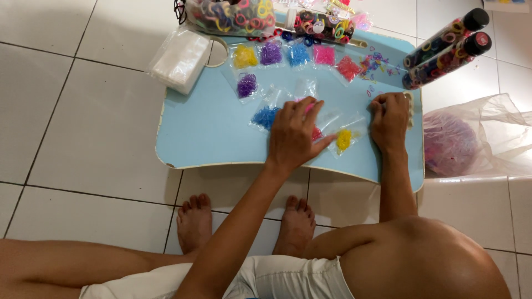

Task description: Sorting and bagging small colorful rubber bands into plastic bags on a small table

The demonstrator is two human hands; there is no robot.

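White floor tiles surround a low pale-blue counter [210, 133] strewn with small clear bags of tiny coloured bands. The left hand [293, 133] lies flat, fingers spread, its grip pressing down on a bag of red bands [316, 133] that shows only past its fingertips. Just right of that grip sits a bag of yellow bands [343, 139]; just left, a bag of blue bands [266, 117]. The right hand [389, 119] is curled knuckles-down near the counter's right edge; whether its grip pinches anything I cannot tell, since the fingertips are tucked under.

A sliding palm could push the yellow bag off the near edge. Loose bands [377, 63] beyond the right grip could scatter. Two tubes [446, 47] overhang the corner and might roll off.
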